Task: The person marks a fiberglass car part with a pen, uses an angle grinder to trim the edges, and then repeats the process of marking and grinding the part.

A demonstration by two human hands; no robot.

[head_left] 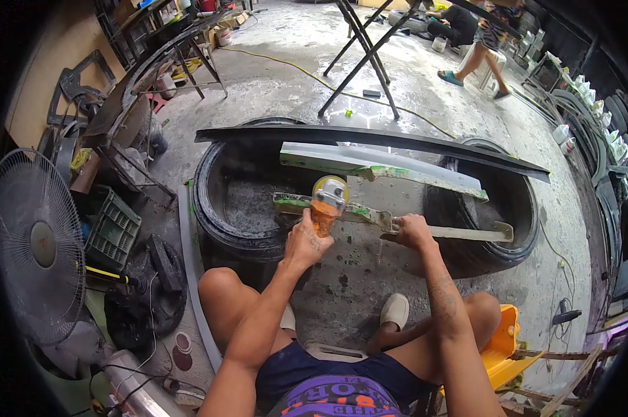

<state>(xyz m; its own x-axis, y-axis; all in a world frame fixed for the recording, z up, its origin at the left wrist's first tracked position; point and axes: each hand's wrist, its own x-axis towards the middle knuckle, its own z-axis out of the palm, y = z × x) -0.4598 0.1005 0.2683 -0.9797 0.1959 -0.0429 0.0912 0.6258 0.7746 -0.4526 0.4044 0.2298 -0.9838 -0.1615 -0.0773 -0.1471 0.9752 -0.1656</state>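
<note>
My left hand (308, 243) is wrapped round the orange body of an angle grinder (329, 199), whose round yellow-edged disc lies over a long, narrow, pale part (453, 234) with green patches. Farther right, my right hand (411, 231) grips that narrow part near its middle bracket. The part spans two black tires (210, 201), (526, 243). Beyond it rest a grey panel (390, 161) with green edges and a long black strip (369, 139), both also across the tires.
A fan (44, 244) and a green crate (114, 228) stand at left. Folding metal legs (361, 62) rise ahead, and a yellow cable (286, 64) crosses the floor. A yellow plastic object (505, 340) is at my right. Two people (456, 24), (491, 42) are at the back right.
</note>
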